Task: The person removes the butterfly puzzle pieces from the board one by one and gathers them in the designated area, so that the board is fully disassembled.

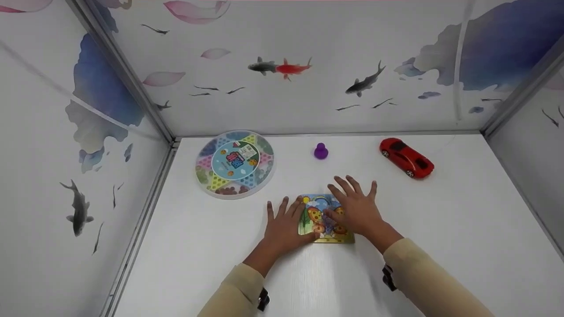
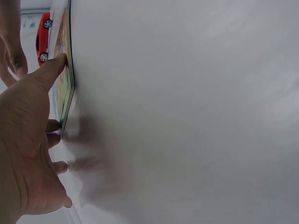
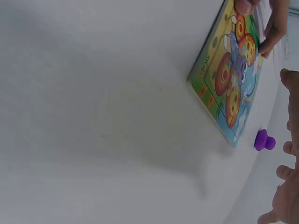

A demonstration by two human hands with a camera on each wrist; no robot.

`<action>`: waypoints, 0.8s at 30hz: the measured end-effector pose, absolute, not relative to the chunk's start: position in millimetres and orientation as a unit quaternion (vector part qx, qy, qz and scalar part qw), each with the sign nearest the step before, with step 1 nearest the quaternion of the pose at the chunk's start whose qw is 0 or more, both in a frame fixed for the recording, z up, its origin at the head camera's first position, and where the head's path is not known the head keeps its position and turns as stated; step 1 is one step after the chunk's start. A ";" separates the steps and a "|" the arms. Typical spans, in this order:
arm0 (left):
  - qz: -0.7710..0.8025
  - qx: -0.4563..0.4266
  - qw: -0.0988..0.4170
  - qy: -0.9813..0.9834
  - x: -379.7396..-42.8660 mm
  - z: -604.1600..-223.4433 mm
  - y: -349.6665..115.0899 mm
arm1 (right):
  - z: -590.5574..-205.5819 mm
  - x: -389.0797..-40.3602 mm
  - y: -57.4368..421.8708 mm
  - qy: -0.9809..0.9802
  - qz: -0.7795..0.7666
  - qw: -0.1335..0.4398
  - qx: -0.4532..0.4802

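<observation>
A square butterfly picture puzzle (image 1: 326, 235) lies flat on the white table, its bright picture facing up. Spread over its left side, my left hand (image 1: 284, 229) touches it with the thumb at the near edge and a finger at the far left, as the left wrist view also shows. My right hand (image 1: 359, 211) is above the puzzle's right part with its fingers fanned out, holding nothing. In the right wrist view its fingers (image 3: 294, 98) look apart from the puzzle (image 3: 229, 79). Part of the picture is hidden under both hands.
A round Chinese checkers box (image 1: 235, 165) lies at the back left. Behind the puzzle stands a small purple knobbed piece (image 1: 321, 152). A red toy car (image 1: 406, 158) is at the back right. Walls printed with fish enclose the table at the back and sides.
</observation>
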State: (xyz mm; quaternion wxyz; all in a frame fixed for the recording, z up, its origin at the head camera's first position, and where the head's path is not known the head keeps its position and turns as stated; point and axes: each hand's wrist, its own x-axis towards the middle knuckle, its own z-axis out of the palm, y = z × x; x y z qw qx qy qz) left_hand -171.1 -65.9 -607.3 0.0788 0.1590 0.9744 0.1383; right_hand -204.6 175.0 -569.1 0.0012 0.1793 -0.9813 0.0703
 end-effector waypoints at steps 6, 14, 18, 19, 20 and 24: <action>0.126 0.159 0.077 0.976 -173.2 -608.4 -66.4 | -581.9 -199.6 157.8 -0.976 0.074 -0.014 0.202; 0.137 0.163 0.074 0.974 -172.0 -606.9 -68.4 | -588.8 -197.1 137.2 -0.967 0.081 -0.039 0.240; 0.135 0.160 0.071 0.975 -173.4 -606.7 -67.6 | -588.2 -197.1 128.7 -0.962 0.073 -0.036 0.262; 0.133 0.158 0.073 0.976 -173.5 -606.4 -67.3 | -587.8 -197.5 126.8 -0.961 0.075 -0.038 0.264; 0.134 0.155 0.076 0.976 -173.5 -606.1 -66.9 | -587.4 -198.0 125.0 -0.961 0.077 -0.039 0.264; 0.135 0.148 0.092 0.975 -173.5 -604.1 -64.8 | -586.6 -201.6 118.9 -0.960 0.097 -0.050 0.256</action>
